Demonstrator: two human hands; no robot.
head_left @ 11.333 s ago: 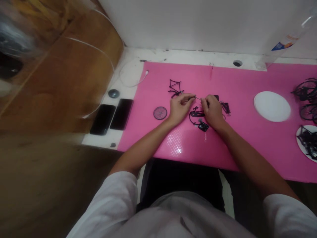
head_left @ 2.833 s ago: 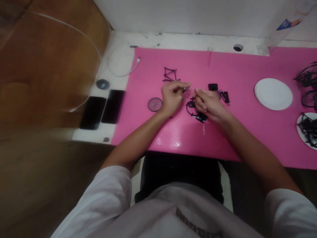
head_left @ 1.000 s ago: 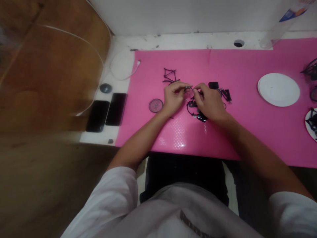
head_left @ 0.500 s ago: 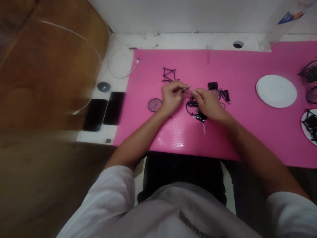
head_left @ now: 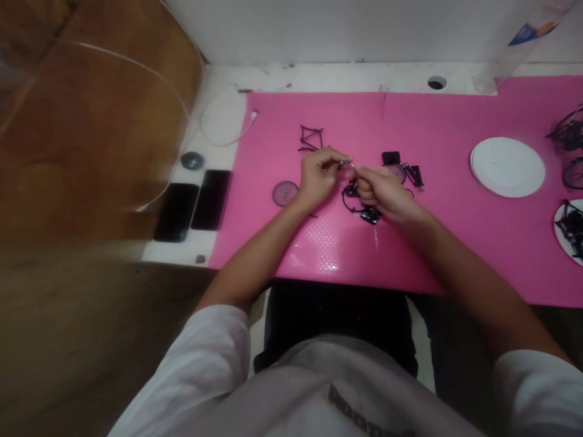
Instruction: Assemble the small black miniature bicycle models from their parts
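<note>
My left hand (head_left: pixel 317 176) pinches a small thin metallic part (head_left: pixel 347 163) above the pink mat, its exact kind too small to make out. The fingertips of my right hand (head_left: pixel 387 193) close on the right end of the same part. Below and beside the right hand lie black model-bicycle parts (head_left: pixel 371 215), partly covered by it. A small spoked wheel (head_left: pixel 285 193) rests left of my left wrist. Beyond the left hand sits a dark miniature bicycle frame (head_left: pixel 311 136). Another wheel (head_left: pixel 399 173), partly hidden, lies behind the right hand.
White plates (head_left: pixel 507 167) are stacked on the pink mat (head_left: pixel 460 243) to the right. Further right are more black bicycle parts (head_left: pixel 569 133). Two dark phones (head_left: pixel 211 199) and a round black object (head_left: pixel 192 160) lie at the left, near a white cable (head_left: pixel 218 144).
My right hand has turned slightly, and its fingers are curled in more at the part's right end. The left hand keeps its pinch, shifted very slightly right.
</note>
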